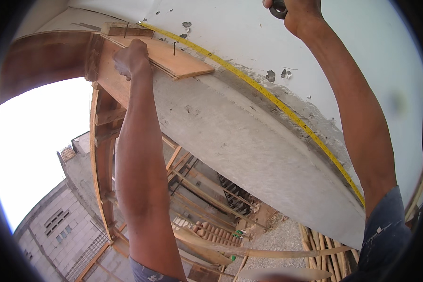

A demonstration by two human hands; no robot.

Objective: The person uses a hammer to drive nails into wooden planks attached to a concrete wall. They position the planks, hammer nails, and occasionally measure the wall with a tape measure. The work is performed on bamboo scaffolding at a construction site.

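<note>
My left hand (pixel 132 58) reaches up and is closed at the near edge of a plywood piece (pixel 188 63), which lies on top of a concrete beam (pixel 230 127). A nail (pixel 175 48) sticks up from the plywood, and another nail (pixel 126 30) stands by a short wood block (pixel 127 29) at its far end. High at the top edge, my right hand (pixel 303 16) grips a dark round-ended tool (pixel 278 8); the rest of the tool is out of the picture. A yellow measuring tape (pixel 263 89) runs extended along the beam beside the wall.
A pale wall (pixel 352 37) with chipped holes rises behind the beam. Curved wooden formwork (pixel 47 61) arches at the left, with a ribbed wooden frame (pixel 101 160) below. Far beneath are timber poles (pixel 322 249), gravel (pixel 277 239) and stacked sacks (pixel 216 232). A block building (pixel 58 225) stands beyond.
</note>
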